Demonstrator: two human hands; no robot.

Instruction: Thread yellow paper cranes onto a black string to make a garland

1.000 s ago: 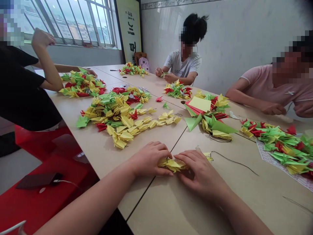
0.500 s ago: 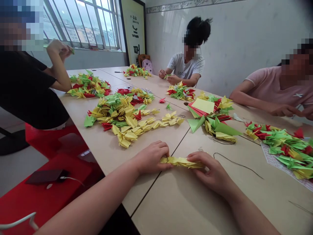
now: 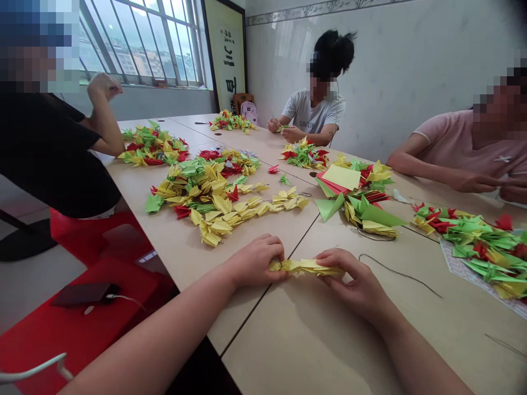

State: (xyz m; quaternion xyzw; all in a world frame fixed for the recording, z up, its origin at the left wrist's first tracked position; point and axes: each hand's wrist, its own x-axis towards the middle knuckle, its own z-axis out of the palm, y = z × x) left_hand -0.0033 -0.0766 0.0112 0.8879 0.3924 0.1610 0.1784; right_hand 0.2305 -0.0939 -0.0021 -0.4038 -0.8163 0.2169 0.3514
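My left hand and my right hand each pinch one end of a strand of yellow folded paper cranes, stretched between them just above the beige table. Both hands are closed on it. A thin dark thread trails from the right hand's side across the table to the right. Straight ahead lies a large heap of yellow, green and red paper cranes.
Three other people sit around the table: one in black at left, one in a white shirt at the far end, one in pink at right. Flat coloured paper sheets and more crane piles lie about. A phone rests on a red stool.
My hands have drawn apart, stretching the yellow crane strand out longer and lifting it slightly. The person in black has moved the raised hand a little.
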